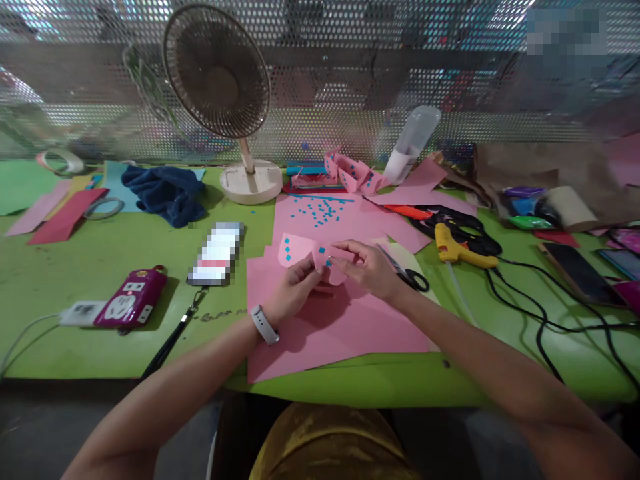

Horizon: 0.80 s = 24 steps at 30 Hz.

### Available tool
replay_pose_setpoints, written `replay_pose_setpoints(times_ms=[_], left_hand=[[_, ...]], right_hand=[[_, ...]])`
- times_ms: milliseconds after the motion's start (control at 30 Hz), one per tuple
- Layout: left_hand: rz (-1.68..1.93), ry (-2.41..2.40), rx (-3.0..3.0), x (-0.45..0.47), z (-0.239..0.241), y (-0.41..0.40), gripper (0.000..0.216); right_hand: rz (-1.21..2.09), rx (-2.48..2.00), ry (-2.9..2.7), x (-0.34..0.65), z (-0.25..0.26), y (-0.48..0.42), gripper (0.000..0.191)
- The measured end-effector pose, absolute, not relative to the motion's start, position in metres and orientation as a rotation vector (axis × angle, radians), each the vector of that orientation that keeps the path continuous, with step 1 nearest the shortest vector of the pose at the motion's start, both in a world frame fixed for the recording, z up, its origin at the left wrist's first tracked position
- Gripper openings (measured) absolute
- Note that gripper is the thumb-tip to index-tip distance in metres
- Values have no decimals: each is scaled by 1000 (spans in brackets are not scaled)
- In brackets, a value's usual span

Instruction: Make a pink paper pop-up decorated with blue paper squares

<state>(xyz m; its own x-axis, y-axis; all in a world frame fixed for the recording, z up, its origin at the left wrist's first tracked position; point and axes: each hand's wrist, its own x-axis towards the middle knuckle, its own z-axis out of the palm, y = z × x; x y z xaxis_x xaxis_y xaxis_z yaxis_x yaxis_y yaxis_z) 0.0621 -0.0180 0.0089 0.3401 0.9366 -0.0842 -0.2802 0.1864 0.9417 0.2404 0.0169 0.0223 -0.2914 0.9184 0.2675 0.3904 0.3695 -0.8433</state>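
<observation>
Both hands meet over a small pink folded paper piece (pixel 305 251) dotted with blue squares. My left hand (pixel 291 291), with a white band on its wrist, pinches the piece from below with closed fingers. My right hand (pixel 367 267) grips its right side, fingers curled onto it. The piece is held just above large pink paper sheets (pixel 345 327) lying on the green table (pixel 100 267). Many tiny blue paper squares (pixel 325 210) are scattered on the pink sheet behind it. Several finished pink folded pieces (pixel 353 175) sit farther back.
Scissors (pixel 407 272) lie right of my right hand, a yellow glue gun (pixel 456 250) and black cables beyond. A fan (pixel 220 87) stands at the back, a blue cloth (pixel 165 190) left of it. A magenta power strip (pixel 131 300) and phones (pixel 580 272) lie around.
</observation>
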Motion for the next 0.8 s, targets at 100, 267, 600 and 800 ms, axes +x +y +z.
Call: replay_pose_setpoints(times_ms=[100, 267, 600, 800], left_hand=[[1011, 798, 1035, 62, 9, -18, 34], [980, 745, 1048, 62, 12, -19, 37], [1022, 831, 1070, 62, 10, -18, 37], [1057, 874, 1116, 63, 10, -18, 39]], right_hand=[[841, -1126, -1861, 241, 20, 18, 30], [871, -1105, -1833, 238, 18, 14, 27], [952, -1076, -1760, 232, 14, 9, 27], [983, -1041, -1779, 233, 13, 9, 27]])
